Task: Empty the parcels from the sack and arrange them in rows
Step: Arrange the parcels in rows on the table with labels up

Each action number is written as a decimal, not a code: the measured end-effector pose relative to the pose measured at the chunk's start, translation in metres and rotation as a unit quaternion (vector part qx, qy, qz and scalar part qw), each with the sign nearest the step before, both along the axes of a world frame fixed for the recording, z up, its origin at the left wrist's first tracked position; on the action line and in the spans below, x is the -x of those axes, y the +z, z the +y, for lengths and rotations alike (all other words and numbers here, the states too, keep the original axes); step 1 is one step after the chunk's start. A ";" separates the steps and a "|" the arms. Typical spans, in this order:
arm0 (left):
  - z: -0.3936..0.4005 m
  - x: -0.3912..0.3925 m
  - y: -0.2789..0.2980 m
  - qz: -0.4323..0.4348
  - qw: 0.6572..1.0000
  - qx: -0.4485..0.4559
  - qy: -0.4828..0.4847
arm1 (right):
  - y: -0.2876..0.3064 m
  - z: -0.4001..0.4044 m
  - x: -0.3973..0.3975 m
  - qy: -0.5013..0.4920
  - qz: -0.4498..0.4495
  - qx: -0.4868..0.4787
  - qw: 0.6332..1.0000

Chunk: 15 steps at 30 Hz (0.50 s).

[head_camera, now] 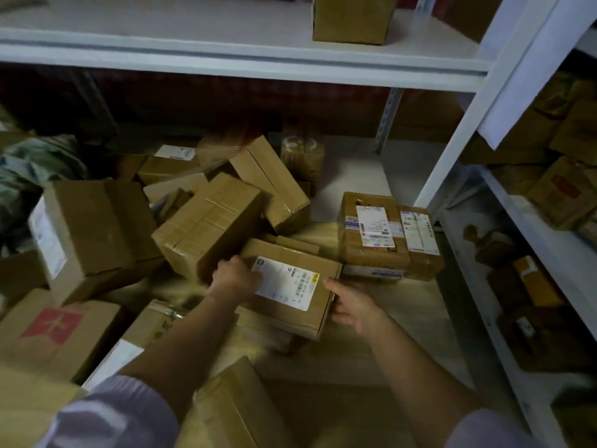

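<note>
Flat box (pixel 290 289) lies between both hands, long axis left-right: left hand (pixel 234 279) curled on its left edge, right hand (pixel 350 305) fingers apart at its right.

Two bare forearms reaching forward and down from pale sleeves. Left hand (pixel 234 279) knuckles up, fingers curled under and gripping. Right hand (pixel 352 307) to its right, thumb raised, fingers loosely spread and slightly bent, palm turned inward.

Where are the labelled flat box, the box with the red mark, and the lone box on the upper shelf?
labelled flat box (pixel 292 294), head view, label edge.
box with the red mark (pixel 53 325), head view, red patch.
lone box (pixel 352 19), head view, front face.
</note>
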<state>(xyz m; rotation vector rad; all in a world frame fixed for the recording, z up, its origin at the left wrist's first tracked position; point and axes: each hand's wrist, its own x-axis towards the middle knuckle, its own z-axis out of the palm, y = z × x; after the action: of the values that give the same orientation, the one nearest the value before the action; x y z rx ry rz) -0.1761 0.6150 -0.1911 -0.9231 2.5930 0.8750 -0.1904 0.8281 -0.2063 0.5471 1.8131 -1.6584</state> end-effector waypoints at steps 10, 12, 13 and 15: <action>0.060 -0.002 0.044 0.038 0.965 -0.259 0.030 | 0.015 0.083 -0.028 -0.172 0.017 0.025 0.985; 0.080 -0.001 0.041 0.023 0.943 -0.333 0.010 | 0.012 0.099 -0.039 -0.175 0.020 0.009 0.984; 0.090 0.001 0.038 0.025 0.937 -0.349 0.004 | 0.010 0.107 -0.044 -0.175 0.018 0.004 0.984; 0.110 0.002 0.033 0.020 0.934 -0.358 -0.008 | 0.005 0.126 -0.055 -0.182 0.001 -0.007 0.983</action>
<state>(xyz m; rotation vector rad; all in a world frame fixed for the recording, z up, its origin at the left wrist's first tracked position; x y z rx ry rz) -0.1778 0.7251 -0.1579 -0.6578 2.0203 1.6752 -0.1355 0.9537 -0.2014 0.9290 1.8048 -1.8822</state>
